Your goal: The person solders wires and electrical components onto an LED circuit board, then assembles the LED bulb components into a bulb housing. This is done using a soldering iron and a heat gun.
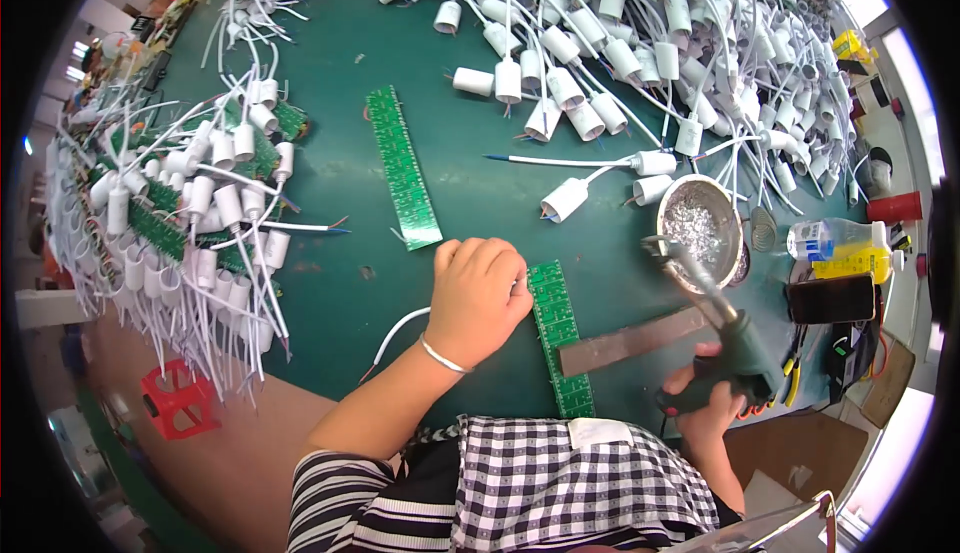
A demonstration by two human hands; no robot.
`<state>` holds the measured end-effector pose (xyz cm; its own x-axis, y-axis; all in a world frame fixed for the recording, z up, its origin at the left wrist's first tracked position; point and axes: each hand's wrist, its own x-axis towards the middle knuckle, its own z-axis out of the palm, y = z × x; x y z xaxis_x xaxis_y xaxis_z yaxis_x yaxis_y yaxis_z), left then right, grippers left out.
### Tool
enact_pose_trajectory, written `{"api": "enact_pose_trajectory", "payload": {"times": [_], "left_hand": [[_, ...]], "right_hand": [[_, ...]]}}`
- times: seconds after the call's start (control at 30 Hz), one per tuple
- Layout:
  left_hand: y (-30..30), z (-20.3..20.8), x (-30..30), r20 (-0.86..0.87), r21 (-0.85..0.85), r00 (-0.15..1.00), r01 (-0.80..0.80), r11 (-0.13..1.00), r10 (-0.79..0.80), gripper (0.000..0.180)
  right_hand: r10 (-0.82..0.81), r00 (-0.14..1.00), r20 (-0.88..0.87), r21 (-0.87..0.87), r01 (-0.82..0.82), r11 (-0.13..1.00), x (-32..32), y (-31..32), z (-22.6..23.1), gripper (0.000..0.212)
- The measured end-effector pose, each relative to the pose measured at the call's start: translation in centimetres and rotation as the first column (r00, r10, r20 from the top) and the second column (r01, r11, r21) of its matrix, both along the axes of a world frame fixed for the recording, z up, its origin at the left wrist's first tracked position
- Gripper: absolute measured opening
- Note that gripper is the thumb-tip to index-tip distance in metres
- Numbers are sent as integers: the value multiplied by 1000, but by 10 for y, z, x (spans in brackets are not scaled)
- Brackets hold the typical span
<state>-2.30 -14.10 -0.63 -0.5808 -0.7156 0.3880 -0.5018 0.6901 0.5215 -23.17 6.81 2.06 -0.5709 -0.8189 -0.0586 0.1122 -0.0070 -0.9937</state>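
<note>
For good work at this step, the left hand [478,288], with fingers curled closed, should steady the upper end of the narrow green circuit board [560,333] lying flat on the table, though I cannot tell what they pinch. The right hand [712,403] grips a pistol-shaped tool [745,358], whose blurred metal tip over the round bowl [666,215] of shiny, crumpled bits is best guided away from the skin and the thin white cable [395,338]. Smooth white cylinders [565,198] with flexible leads pile beyond, while a flat, dull brown bar [630,341] crosses the board.
</note>
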Motion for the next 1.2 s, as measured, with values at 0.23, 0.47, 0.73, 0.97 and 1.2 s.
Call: {"api": "enact_pose_trajectory", "payload": {"times": [0.23,0.47,0.73,0.97,1.2], "left_hand": [[3,1,4,98,-71,995,-25,997,31,12],[35,54,28,87,-226,996,15,974,5,21],[156,70,109,-463,47,866,236,971,-189,13],[273,158,104,-633,-339,79,866,368,-770,14],[279,178,111,-735,-186,-5,963,195,-678,18]], "right_hand": [[-198,944,262,-232,261,937,-12,36,-25,43],[-116,936,332,-362,240,901,-15,43,-43,40],[-53,895,442,-397,248,883,-29,42,-42,37],[-42,905,424,-392,225,892,-24,38,-36,40],[-6,893,451,-399,208,893,-25,37,-44,36]]}}
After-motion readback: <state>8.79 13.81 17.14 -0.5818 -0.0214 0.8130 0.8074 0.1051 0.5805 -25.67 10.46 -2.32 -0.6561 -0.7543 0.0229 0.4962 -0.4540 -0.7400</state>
